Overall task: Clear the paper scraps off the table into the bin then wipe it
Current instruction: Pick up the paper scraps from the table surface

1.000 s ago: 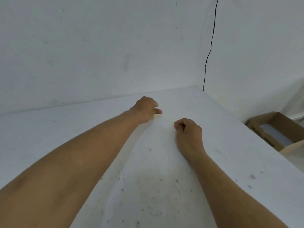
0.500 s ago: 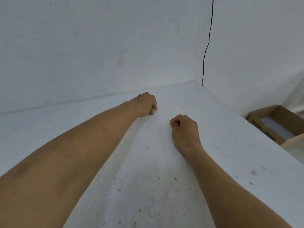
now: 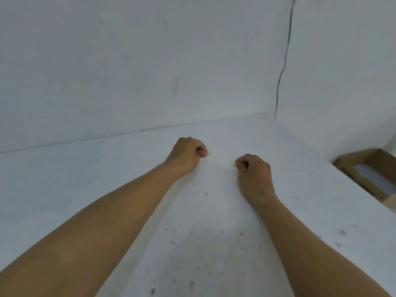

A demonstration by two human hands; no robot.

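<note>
Gathering scraps seems to be the step in hand, and doing it well means keeping both fists tight while carrying them across to the cardboard box [image 3: 368,174] past the bench's right edge, presumably the bin. The left hand [image 3: 186,154] and right hand [image 3: 254,170] rest on the white bench [image 3: 64,179], near each other, both with fingers curled in. Whether they hold paper I cannot tell; only a faint pale-yellow hint shows at the right hand's knuckles. No loose scraps are visible, just dark specks near the front that will need wiping.
</note>
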